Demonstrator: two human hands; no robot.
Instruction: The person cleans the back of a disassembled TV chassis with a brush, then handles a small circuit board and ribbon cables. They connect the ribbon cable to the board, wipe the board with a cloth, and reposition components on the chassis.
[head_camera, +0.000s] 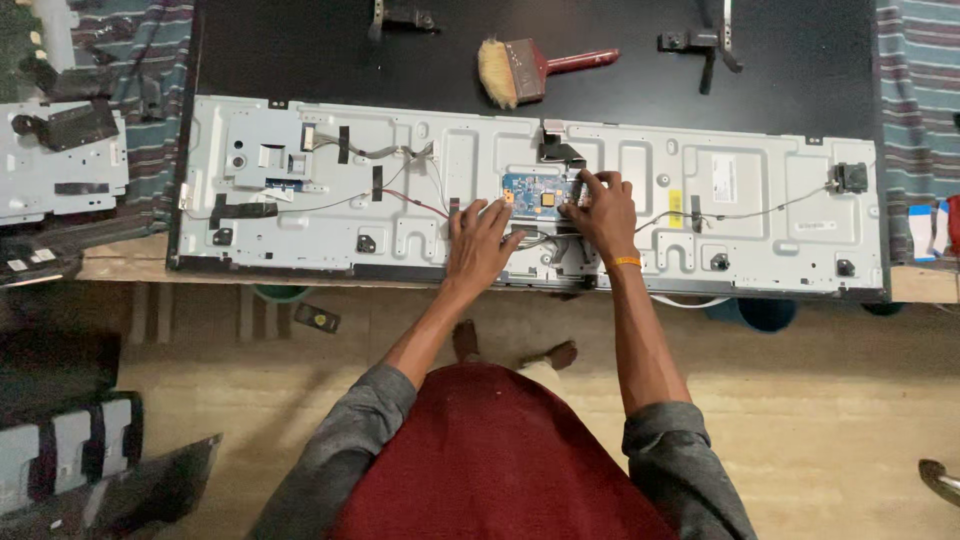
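Observation:
A long grey metal back panel (640, 210) of a flat screen lies face down on a wooden table. Near its middle sits a small blue circuit board (530, 190). My left hand (480, 245) rests on the panel just below and left of the board, fingers spread, fingertips touching its lower left edge. My right hand (603, 213), with an orange band at the wrist, presses its fingertips on the board's right end, where a flat cable connector sits. Thin wires (400, 195) run from the board to the left and right across the panel.
A paintbrush with a red handle (535, 68) lies on the black sheet (300, 50) behind the panel. Two black brackets (705, 42) lie near it. Another grey panel (60, 160) sits at the left. Striped cloth (920, 80) covers the table ends. Dark parts lie on the floor at lower left.

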